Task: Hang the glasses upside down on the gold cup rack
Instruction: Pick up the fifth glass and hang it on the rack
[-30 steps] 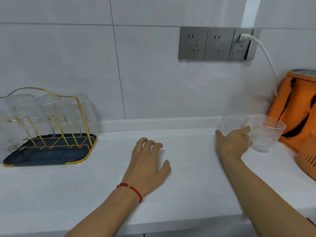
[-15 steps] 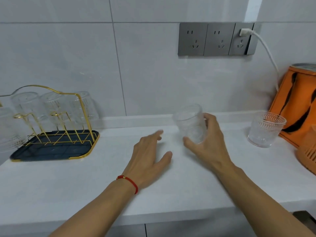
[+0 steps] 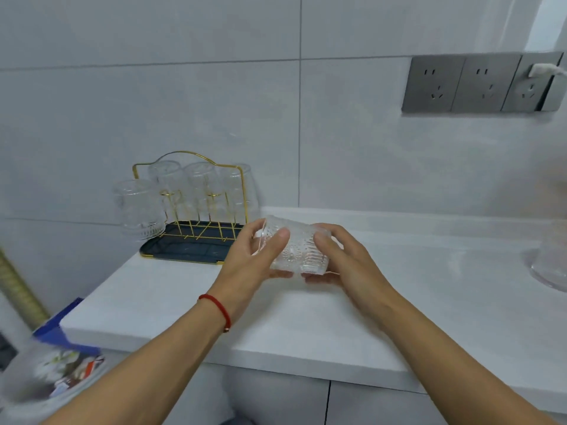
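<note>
Both hands (image 3: 254, 256) around seemingly sideways glass (image 3: 296, 250)

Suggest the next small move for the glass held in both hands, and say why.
Probably carry the glass left toward the gold rack, turning its mouth downward. It lies on its side between the left hand and right hand, the rack stands to the left, and two gold pegs at its front look free.

A clear patterned glass (image 3: 294, 250) lies on its side in the air, just right of the gold cup rack (image 3: 196, 210). Four similar glasses (image 3: 196, 185) hang upside down on this rack.
</note>
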{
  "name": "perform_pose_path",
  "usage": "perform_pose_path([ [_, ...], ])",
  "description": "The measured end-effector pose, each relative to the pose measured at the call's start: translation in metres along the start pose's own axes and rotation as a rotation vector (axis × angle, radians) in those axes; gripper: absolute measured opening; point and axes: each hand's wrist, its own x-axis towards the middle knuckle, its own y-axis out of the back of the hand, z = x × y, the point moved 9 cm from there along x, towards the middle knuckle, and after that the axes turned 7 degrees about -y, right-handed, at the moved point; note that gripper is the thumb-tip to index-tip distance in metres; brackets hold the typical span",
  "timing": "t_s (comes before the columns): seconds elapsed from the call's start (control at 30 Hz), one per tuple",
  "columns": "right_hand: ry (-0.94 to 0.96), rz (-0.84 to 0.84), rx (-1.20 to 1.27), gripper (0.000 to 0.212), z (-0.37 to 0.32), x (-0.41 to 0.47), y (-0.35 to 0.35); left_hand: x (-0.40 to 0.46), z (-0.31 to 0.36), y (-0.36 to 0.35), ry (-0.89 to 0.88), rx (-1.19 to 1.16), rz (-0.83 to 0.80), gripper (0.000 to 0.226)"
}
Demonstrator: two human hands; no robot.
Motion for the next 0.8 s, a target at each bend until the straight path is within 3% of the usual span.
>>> perform_pose_path([
  [0.07,0.019,0.092,-0.052,0.025,-0.009,0.006,-0.003,-0.003,0.007,0.028,-0.081,0.299,-0.016,0.061],
  [0.17,0.122,0.221,-0.159,0.028,-0.04,0.011,-0.006,-0.005,0.012,0.072,-0.245,0.982,0.013,0.037],
  [0.23,0.227,0.266,-0.159,0.035,-0.072,0.013,-0.013,-0.009,-0.003,0.093,-0.206,1.336,0.008,0.047],
  [0.27,0.28,0.288,-0.167,0.04,-0.088,0.015,-0.018,-0.011,-0.014,0.1,-0.173,1.391,-0.009,0.054],
  [0.43,0.419,0.317,-0.228,0.061,-0.151,0.042,-0.069,-0.008,-0.037,0.101,-0.128,1.343,-0.088,0.062],
  [0.53,0.456,0.272,-0.406,0.069,-0.172,0.064,-0.115,-0.008,-0.042,0.105,-0.096,1.313,-0.095,0.061],
  [0.8,0.515,0.123,-0.755,0.074,-0.16,0.112,-0.201,-0.008,-0.042,0.105,-0.105,1.309,-0.09,0.059],
])
